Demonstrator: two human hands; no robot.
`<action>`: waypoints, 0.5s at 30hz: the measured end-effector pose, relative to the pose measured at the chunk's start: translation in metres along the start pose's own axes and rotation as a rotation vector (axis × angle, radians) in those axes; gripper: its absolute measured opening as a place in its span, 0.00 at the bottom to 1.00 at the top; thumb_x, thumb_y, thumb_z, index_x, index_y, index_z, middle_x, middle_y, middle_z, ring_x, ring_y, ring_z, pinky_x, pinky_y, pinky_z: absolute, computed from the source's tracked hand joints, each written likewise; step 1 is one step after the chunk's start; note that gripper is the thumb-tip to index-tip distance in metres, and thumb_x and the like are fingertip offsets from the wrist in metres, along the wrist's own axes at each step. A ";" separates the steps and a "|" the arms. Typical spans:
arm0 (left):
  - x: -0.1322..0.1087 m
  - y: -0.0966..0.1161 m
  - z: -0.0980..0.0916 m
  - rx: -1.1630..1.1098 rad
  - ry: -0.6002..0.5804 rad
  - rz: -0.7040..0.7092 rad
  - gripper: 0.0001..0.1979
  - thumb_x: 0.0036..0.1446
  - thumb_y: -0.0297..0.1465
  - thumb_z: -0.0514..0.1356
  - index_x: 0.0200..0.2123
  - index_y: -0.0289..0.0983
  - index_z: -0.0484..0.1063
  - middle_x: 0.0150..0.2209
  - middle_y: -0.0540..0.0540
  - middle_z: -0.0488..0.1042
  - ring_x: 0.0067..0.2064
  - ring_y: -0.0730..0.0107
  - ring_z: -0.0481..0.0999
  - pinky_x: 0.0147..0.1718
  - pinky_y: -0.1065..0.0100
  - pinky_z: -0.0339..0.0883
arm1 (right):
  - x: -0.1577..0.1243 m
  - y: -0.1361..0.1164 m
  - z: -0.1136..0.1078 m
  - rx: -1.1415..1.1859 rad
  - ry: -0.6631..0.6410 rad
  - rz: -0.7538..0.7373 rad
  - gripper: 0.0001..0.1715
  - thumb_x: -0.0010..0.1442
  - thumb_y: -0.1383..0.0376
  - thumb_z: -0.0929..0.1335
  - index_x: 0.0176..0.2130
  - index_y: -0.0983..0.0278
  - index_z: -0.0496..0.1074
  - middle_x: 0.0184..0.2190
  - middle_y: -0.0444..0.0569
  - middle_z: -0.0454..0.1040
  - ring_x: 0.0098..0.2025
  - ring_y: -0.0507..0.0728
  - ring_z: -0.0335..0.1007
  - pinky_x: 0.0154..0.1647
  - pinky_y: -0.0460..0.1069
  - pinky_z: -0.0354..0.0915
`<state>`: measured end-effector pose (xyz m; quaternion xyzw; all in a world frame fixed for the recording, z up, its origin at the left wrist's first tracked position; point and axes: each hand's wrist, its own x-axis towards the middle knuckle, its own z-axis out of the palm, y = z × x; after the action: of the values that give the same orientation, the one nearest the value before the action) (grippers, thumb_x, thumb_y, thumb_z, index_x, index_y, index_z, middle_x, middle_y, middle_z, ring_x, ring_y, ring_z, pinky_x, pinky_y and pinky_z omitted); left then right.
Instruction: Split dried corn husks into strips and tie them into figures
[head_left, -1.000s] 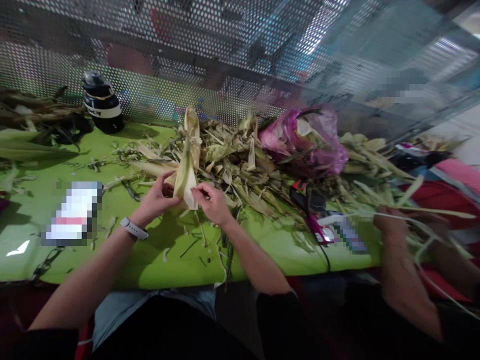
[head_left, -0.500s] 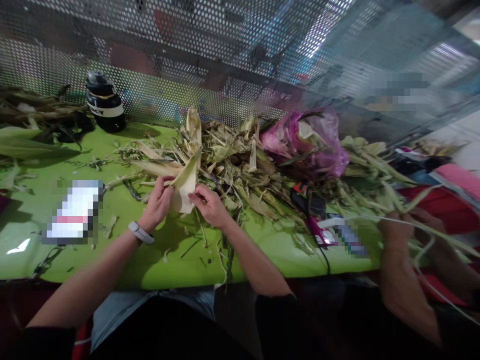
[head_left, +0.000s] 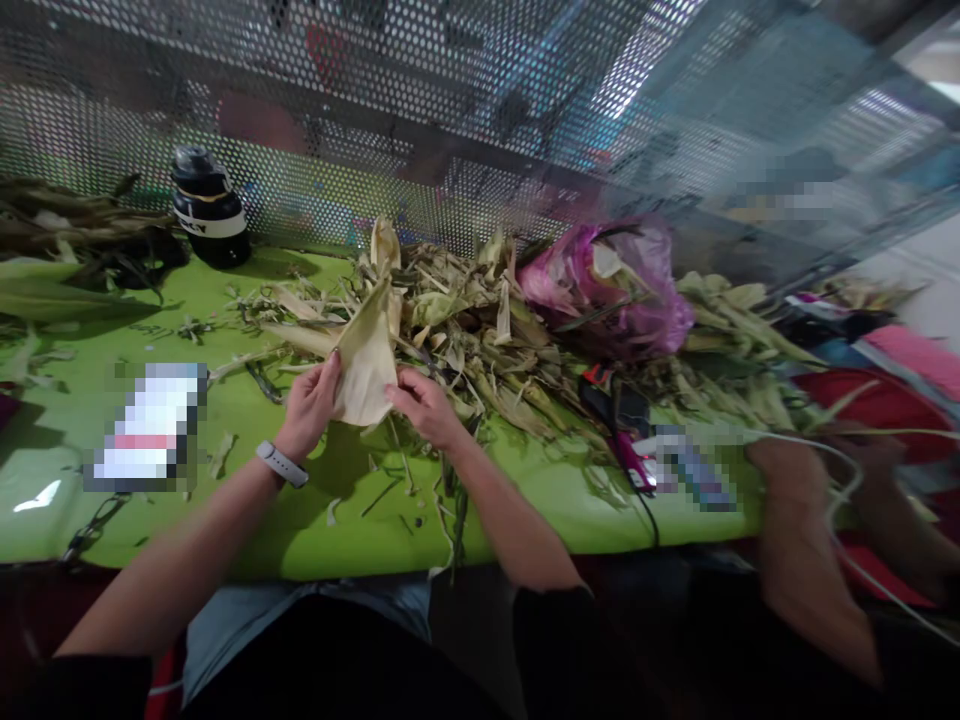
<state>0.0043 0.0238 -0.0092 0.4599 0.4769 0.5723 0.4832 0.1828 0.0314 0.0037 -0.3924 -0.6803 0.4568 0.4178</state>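
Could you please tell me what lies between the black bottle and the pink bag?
In the head view, a mostly bare strip of green tabletop, then a heap of husks, lies between the black bottle and the pink bag.

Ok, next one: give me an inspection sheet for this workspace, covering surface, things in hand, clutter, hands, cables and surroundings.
Surface: green table, strewn with husk scraps.
Things in hand: one pale corn husk, spread between both hands.
Clutter: husk pile beyond the hands; pink plastic bag to its right; black bottle at back left; pixelated device at left.
Hands: left hand grips the left edge; right hand pinches the right edge.
Cables: dark cord at the front edge; white cable near a co-worker's forearm.
Surroundings: perforated panel behind the table.
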 end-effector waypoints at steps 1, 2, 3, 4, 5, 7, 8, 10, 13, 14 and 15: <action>-0.002 0.001 0.000 0.077 -0.023 0.056 0.26 0.56 0.51 0.58 0.20 0.35 0.64 0.18 0.54 0.58 0.19 0.80 0.55 0.17 0.74 0.48 | 0.000 0.001 0.001 0.073 0.011 0.069 0.14 0.52 0.55 0.70 0.33 0.62 0.67 0.30 0.44 0.69 0.33 0.53 0.65 0.37 0.48 0.63; -0.005 0.002 0.000 0.155 -0.066 0.096 0.25 0.56 0.49 0.59 0.20 0.35 0.65 0.18 0.54 0.58 0.20 0.80 0.55 0.17 0.74 0.47 | 0.000 0.001 0.001 0.153 0.027 0.127 0.17 0.49 0.57 0.71 0.37 0.62 0.68 0.31 0.44 0.71 0.34 0.54 0.67 0.37 0.49 0.65; -0.007 0.003 0.000 0.231 -0.130 0.113 0.23 0.56 0.48 0.60 0.21 0.34 0.66 0.18 0.53 0.60 0.20 0.80 0.56 0.17 0.74 0.47 | 0.001 0.002 0.001 0.228 0.053 0.171 0.21 0.47 0.58 0.72 0.41 0.62 0.68 0.33 0.44 0.73 0.35 0.54 0.69 0.38 0.49 0.66; -0.009 0.004 0.000 0.296 -0.204 0.110 0.21 0.55 0.46 0.62 0.23 0.34 0.69 0.19 0.53 0.62 0.20 0.79 0.57 0.17 0.74 0.47 | 0.001 0.003 0.001 0.288 0.094 0.197 0.24 0.45 0.59 0.72 0.43 0.62 0.69 0.35 0.44 0.75 0.36 0.55 0.71 0.39 0.49 0.67; -0.011 0.005 0.000 0.337 -0.277 0.090 0.19 0.53 0.45 0.64 0.25 0.33 0.71 0.20 0.52 0.64 0.21 0.78 0.59 0.17 0.74 0.48 | 0.002 0.004 0.001 0.330 0.148 0.209 0.25 0.45 0.59 0.72 0.44 0.62 0.70 0.35 0.44 0.76 0.36 0.55 0.72 0.40 0.49 0.68; -0.013 0.006 0.000 0.357 -0.403 0.023 0.18 0.48 0.43 0.68 0.29 0.33 0.74 0.21 0.50 0.68 0.22 0.77 0.61 0.17 0.74 0.51 | 0.005 0.008 -0.003 0.377 0.272 0.227 0.23 0.46 0.57 0.72 0.42 0.63 0.72 0.33 0.45 0.77 0.35 0.55 0.73 0.39 0.49 0.69; -0.013 0.006 0.000 0.345 -0.454 -0.018 0.18 0.47 0.43 0.68 0.30 0.32 0.75 0.22 0.50 0.69 0.22 0.77 0.62 0.17 0.74 0.52 | 0.008 0.010 -0.006 0.393 0.334 0.237 0.22 0.47 0.56 0.73 0.40 0.63 0.73 0.31 0.45 0.78 0.35 0.56 0.74 0.39 0.50 0.70; -0.013 0.007 -0.001 0.297 -0.540 -0.091 0.17 0.47 0.41 0.69 0.30 0.32 0.75 0.22 0.51 0.69 0.22 0.78 0.62 0.18 0.75 0.53 | 0.013 0.016 -0.013 0.416 0.452 0.252 0.23 0.45 0.53 0.74 0.38 0.64 0.73 0.31 0.46 0.79 0.36 0.57 0.76 0.40 0.51 0.71; -0.013 0.009 -0.002 0.249 -0.636 -0.156 0.15 0.47 0.40 0.69 0.29 0.33 0.74 0.21 0.52 0.69 0.21 0.80 0.61 0.18 0.75 0.54 | 0.018 0.022 -0.025 0.405 0.591 0.253 0.29 0.43 0.50 0.75 0.42 0.62 0.72 0.37 0.47 0.79 0.39 0.58 0.77 0.38 0.51 0.72; -0.013 0.010 -0.002 0.240 -0.650 -0.166 0.15 0.47 0.40 0.69 0.28 0.33 0.74 0.20 0.52 0.69 0.20 0.80 0.61 0.18 0.76 0.54 | 0.019 0.023 -0.028 0.369 0.590 0.247 0.31 0.45 0.47 0.73 0.44 0.61 0.72 0.38 0.48 0.79 0.40 0.58 0.77 0.36 0.51 0.72; -0.014 0.010 -0.002 0.235 -0.651 -0.172 0.15 0.47 0.40 0.69 0.28 0.33 0.74 0.20 0.53 0.68 0.20 0.81 0.61 0.18 0.76 0.54 | 0.019 0.022 -0.031 0.328 0.555 0.241 0.32 0.49 0.44 0.70 0.45 0.61 0.71 0.38 0.48 0.78 0.40 0.58 0.76 0.34 0.51 0.71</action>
<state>0.0030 0.0091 0.0001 0.6286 0.3974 0.2941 0.6004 0.2080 0.0637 -0.0060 -0.5069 -0.4070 0.4820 0.5874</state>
